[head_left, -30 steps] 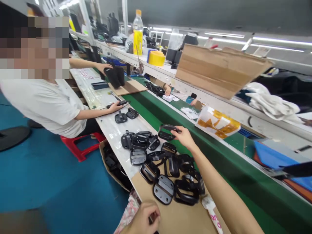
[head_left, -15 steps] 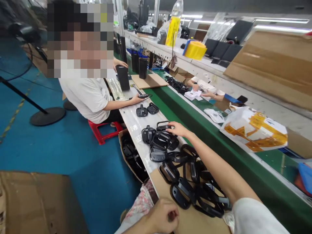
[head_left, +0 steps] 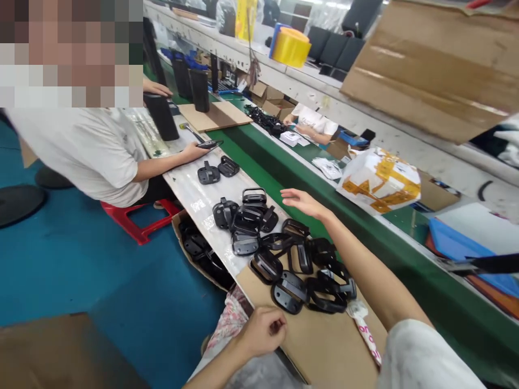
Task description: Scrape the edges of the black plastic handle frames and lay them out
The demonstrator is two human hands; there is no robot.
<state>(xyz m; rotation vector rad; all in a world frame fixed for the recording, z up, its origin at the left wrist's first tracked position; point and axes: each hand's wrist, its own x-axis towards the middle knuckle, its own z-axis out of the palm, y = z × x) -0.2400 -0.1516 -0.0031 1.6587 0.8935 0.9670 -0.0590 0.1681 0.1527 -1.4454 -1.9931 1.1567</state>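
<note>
My right hand (head_left: 302, 203) is open over the green belt, fingers stretched out and holding nothing. Just left of it, a black plastic handle-like part (head_left: 254, 195) rests on top of a pile. Several similar black parts with oval plates and loops (head_left: 290, 292) lie heaped from there toward me, partly overlapping. My left hand (head_left: 265, 330) is curled into a loose fist by the front edge of the cardboard sheet (head_left: 324, 351). Its hollow shows nothing held. Two more black parts (head_left: 209, 173) sit apart, farther along the white ledge.
A co-worker (head_left: 89, 156) at the left holds a slim dark tool (head_left: 210, 144) and touches a black bin-shaped housing (head_left: 162, 116). A taped white box (head_left: 381, 181) stands across the green belt (head_left: 300, 178). Below the ledge is a carton of black parts (head_left: 198, 243).
My right hand has let go of the black part at the pile's far end and moved right, fingers opening. The left hand stays curled. The camera has turned rightward.
</note>
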